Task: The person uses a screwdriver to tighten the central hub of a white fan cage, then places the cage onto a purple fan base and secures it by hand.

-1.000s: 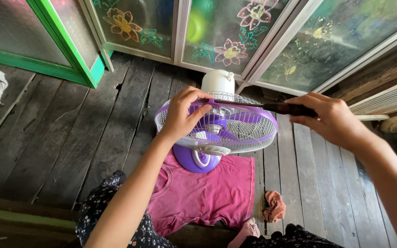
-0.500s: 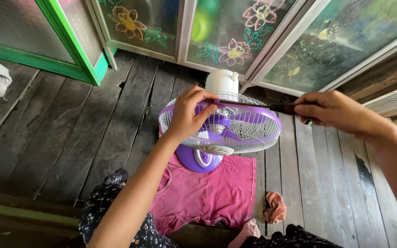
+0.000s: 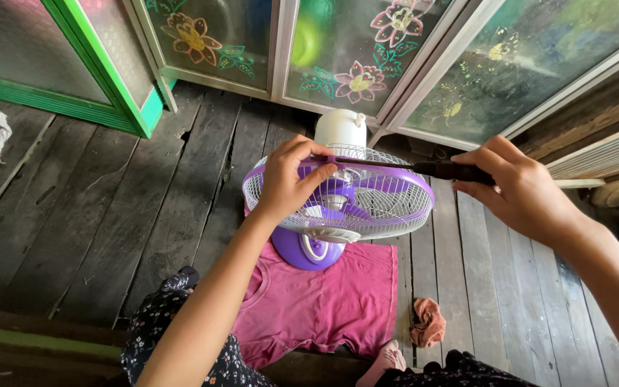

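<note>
Left hand (image 3: 289,179) reached forward from the lower left, forearm rising diagonally, fingers curled closed over the near-left rim of the fan (image 3: 338,197) grille, thumb pressed along the purple band. Right hand (image 3: 521,188) extended from the lower right, wrist bent inward, fingers wrapped shut around the dark handle of a screwdriver (image 3: 410,166). Screwdriver laid almost level across the top of the fan, long axis left to right, thin shaft pointed left toward the left hand, tip met at the rim by the thumb. Fan tilted face-up, white grille and purple blades shown, purple base below on a pink cloth (image 3: 324,304). Wooden floor (image 3: 109,215) beneath the fan; small orange rag (image 3: 428,322) right of the cloth; painted glass doors (image 3: 324,43) behind the fan.
</note>
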